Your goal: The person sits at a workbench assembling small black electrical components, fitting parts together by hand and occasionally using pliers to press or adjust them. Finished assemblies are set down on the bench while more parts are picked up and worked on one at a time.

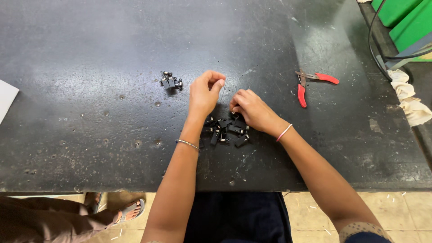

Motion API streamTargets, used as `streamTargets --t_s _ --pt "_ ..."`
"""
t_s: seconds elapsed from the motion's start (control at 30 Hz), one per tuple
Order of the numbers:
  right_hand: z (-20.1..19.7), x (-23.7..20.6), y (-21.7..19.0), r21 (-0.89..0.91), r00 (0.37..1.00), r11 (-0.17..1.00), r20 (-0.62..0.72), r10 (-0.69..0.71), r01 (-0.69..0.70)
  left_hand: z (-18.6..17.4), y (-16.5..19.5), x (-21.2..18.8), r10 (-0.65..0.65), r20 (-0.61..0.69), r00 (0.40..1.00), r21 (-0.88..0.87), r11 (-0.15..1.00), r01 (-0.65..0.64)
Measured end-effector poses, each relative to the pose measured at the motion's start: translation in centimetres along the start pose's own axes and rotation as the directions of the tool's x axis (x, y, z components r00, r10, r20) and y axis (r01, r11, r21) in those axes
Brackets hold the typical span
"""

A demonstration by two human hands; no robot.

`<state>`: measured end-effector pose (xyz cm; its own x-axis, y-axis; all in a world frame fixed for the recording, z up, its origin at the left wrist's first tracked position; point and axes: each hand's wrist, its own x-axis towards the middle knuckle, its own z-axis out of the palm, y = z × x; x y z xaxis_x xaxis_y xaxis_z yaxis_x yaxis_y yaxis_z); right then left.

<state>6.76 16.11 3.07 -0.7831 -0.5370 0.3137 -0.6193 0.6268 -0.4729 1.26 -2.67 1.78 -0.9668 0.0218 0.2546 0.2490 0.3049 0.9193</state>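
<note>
On dark table (90, 135), small black parts (227, 130) w/ pins; left hand (204, 94) pinched, right hand (252, 110) curled, contents unclear.

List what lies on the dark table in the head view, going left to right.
White sheet corner → small cluster of black parts → left hand → right hand → red-handled pliers → crumpled cloth.
</note>
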Motion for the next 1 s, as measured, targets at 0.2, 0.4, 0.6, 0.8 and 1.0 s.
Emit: streamTargets --t_s 0.2,0.4,0.6,0.8,1.0 --pt "-1.1 -0.3 -0.1 0.062 0.997 0.997 0.071 0.043 -0.047 0.2 0.4 -0.3 -0.037 0.034 0.999 0.013 0.999 0.036" --pt "-2.1 -0.6 0.5 0.079 0.983 0.993 0.157 -0.096 0.084 0.2 0.6 -0.4 -0.018 0.021 1.0 0.04 0.999 0.017" --pt "-1.2 -0.6 0.9 0.001 0.994 1.0 0.112 -0.021 0.021 0.8 0.5 -0.4 -0.04 0.055 0.998 0.01 0.999 0.04" --pt "-3.0 -0.5 0.6 0.03 0.974 0.999 -0.222 0.047 -0.041 2.1 -0.1 0.0 -0.169 0.256 0.952 -0.299 0.923 0.244" --pt "-5.4 -0.4 -1.3 0.219 0.882 0.968 -0.425 0.204 -0.119 2.6 1.1 -0.3 -0.108 0.394 0.913 -0.549 0.769 0.328"
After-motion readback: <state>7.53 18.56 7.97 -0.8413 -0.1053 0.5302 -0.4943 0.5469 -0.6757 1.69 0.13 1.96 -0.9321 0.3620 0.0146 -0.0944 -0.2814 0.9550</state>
